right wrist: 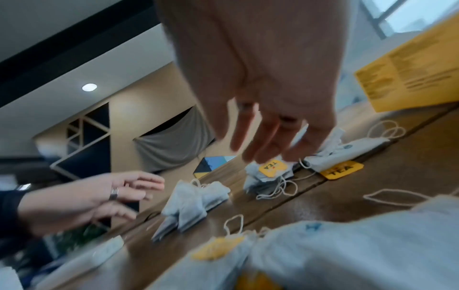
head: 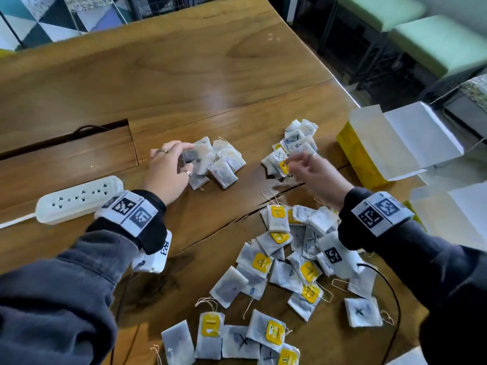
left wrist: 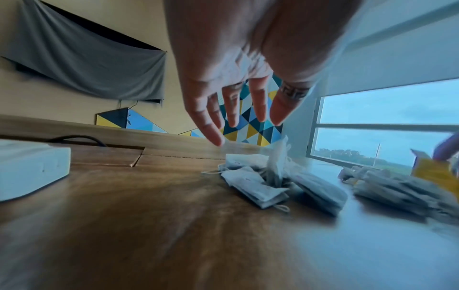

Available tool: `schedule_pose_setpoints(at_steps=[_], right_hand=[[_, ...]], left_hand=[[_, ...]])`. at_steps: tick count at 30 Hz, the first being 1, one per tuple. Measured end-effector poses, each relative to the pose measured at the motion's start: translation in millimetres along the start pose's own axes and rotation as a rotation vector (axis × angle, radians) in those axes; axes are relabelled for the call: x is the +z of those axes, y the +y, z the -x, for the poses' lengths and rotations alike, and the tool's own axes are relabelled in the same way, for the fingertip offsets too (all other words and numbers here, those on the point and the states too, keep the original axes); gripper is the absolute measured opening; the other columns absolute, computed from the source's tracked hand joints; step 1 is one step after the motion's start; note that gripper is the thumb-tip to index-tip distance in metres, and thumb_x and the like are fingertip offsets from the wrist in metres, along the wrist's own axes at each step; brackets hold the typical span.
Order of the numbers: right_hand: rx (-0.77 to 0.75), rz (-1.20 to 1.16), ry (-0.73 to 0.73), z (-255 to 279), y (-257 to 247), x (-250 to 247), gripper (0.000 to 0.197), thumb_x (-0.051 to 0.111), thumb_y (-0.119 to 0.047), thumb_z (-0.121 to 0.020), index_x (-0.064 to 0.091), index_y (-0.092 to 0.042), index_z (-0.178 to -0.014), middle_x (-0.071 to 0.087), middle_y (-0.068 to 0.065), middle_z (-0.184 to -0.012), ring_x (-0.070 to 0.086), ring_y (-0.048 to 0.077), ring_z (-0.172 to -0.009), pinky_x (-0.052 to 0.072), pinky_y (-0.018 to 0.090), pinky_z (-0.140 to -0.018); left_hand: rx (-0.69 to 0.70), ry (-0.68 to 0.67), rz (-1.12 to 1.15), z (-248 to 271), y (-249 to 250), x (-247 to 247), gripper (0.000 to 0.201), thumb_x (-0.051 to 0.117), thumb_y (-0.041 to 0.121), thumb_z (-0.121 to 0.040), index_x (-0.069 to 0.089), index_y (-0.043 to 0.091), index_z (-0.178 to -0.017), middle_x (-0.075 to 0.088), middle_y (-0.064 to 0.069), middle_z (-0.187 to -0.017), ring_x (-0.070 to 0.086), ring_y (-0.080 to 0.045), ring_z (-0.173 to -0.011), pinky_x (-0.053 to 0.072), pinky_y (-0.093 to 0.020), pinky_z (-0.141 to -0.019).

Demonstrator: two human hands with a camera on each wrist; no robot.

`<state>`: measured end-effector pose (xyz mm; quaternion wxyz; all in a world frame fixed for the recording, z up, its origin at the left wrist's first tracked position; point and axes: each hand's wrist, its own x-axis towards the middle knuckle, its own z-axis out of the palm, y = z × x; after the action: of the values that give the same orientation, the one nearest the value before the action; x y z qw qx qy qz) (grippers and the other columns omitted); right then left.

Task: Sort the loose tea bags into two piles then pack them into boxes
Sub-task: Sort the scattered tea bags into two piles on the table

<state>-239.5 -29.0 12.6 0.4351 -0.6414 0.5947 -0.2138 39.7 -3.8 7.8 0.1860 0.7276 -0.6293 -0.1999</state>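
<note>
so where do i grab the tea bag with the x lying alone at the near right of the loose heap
Pinch the tea bag with the x by its left edge, coming from above: it lies flat and apart from the loose heap, and its string trails off the right side.

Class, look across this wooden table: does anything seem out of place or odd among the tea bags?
A white power strip lies on the wooden table left of the sorted piles, unrelated to tea. In the left pile, one tea bag stands on edge.
</note>
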Motion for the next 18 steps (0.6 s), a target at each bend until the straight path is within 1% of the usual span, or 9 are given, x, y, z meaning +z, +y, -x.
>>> schedule_pose_setpoints(at_steps=[2,4,6,7,9,11,14,16,18], right_hand=[[0.014,0.264,-0.313,13.6,-1.6,10.1,0.037,0.058,-0.029,-0.09,0.053,-0.015,-0.124,0.059,0.002,-0.109,0.056,0.011,-0.092,0.047,0.024,-0.08],[0.005,0.511,-0.442,21.8,2.7,20.6,0.055,0.065,-0.035,-0.084,0.045,-0.021,-0.133,0.051,0.003,-0.127,0.05,0.017,-0.113,0.043,0.032,-0.097],[0.023,0.623,-0.4,26.5,7.5,29.7,0.06,0.069,-0.04,-0.078,0.044,-0.03,-0.132,0.045,0.001,-0.131,0.041,0.022,-0.123,0.037,0.042,-0.103],[0.039,0.638,-0.356,28.3,8.5,33.6,0.058,0.071,-0.04,-0.077,0.046,-0.033,-0.129,0.046,-0.001,-0.129,0.041,0.022,-0.122,0.036,0.043,-0.103],[0.067,0.652,-0.285,31.3,8.8,39.1,0.05,0.07,-0.035,-0.077,0.049,-0.032,-0.122,0.053,-0.002,-0.121,0.044,0.023,-0.118,0.035,0.042,-0.1],[0.082,0.64,-0.231,34.1,7.6,41.9,0.031,0.068,-0.031,-0.078,0.053,-0.031,-0.105,0.059,-0.002,-0.115,0.05,0.023,-0.111,0.034,0.038,-0.09],[0.074,0.528,-0.139,43.9,4.0,40.6,0.019,0.067,-0.024,-0.077,0.051,-0.03,-0.086,0.065,-0.002,-0.102,0.056,0.02,-0.098,0.035,0.036,-0.086],[0.02,0.368,-0.081,53.4,2.2,41.1,0.018,0.071,-0.019,-0.076,0.055,-0.024,-0.083,0.066,0.0,-0.094,0.059,0.019,-0.092,0.042,0.032,-0.082],[-0.031,0.221,-0.024,63.7,0.3,42.1,0.017,0.074,-0.017,-0.076,0.058,-0.019,-0.083,0.064,0.001,-0.089,0.059,0.017,-0.086,0.043,0.026,-0.074]], left_hand=[[0.004,0.087,0.013,17.2,0.8,-3.9,0.036,0.05,0.008,-0.089,0.054,0.018,-0.123,0.043,-0.004,-0.138,0.033,-0.028,-0.123,0.031,-0.036,-0.098],[0.065,0.107,0.028,39.3,4.0,-5.9,0.032,0.051,0.008,-0.088,0.057,0.019,-0.117,0.048,-0.003,-0.128,0.042,-0.026,-0.115,0.041,-0.039,-0.093],[0.12,-0.04,0.08,65.5,9.8,-6.3,0.026,0.053,0.013,-0.089,0.059,0.024,-0.112,0.052,0.004,-0.109,0.051,-0.016,-0.096,0.045,-0.031,-0.082],[0.13,-0.191,0.094,79.1,12.2,-5.9,0.023,0.054,0.019,-0.09,0.058,0.027,-0.111,0.054,0.007,-0.102,0.053,-0.01,-0.089,0.045,-0.025,-0.077],[0.131,-0.524,0.074,102.0,15.2,-0.8,0.027,0.058,0.035,-0.087,0.055,0.031,-0.114,0.059,0.009,-0.1,0.056,-0.004,-0.089,0.047,-0.02,-0.077],[0.155,-0.715,0.017,119.6,15.7,10.0,0.045,0.063,0.046,-0.081,0.049,0.033,-0.122,0.06,0.009,-0.106,0.057,-0.007,-0.097,0.05,-0.026,-0.085],[0.205,-0.678,-0.071,132.9,15.9,28.4,0.054,0.068,0.04,-0.078,0.043,0.033,-0.126,0.056,0.008,-0.112,0.052,-0.01,-0.104,0.048,-0.03,-0.087],[0.18,-0.65,-0.051,136.2,15.1,36.2,0.048,0.069,0.03,-0.079,0.046,0.032,-0.122,0.057,0.006,-0.105,0.055,-0.013,-0.095,0.049,-0.029,-0.082],[0.137,-0.664,0.035,137.0,13.9,39.4,0.04,0.069,0.02,-0.08,0.051,0.027,-0.116,0.057,0.007,-0.091,0.054,-0.012,-0.083,0.047,-0.022,-0.073]])
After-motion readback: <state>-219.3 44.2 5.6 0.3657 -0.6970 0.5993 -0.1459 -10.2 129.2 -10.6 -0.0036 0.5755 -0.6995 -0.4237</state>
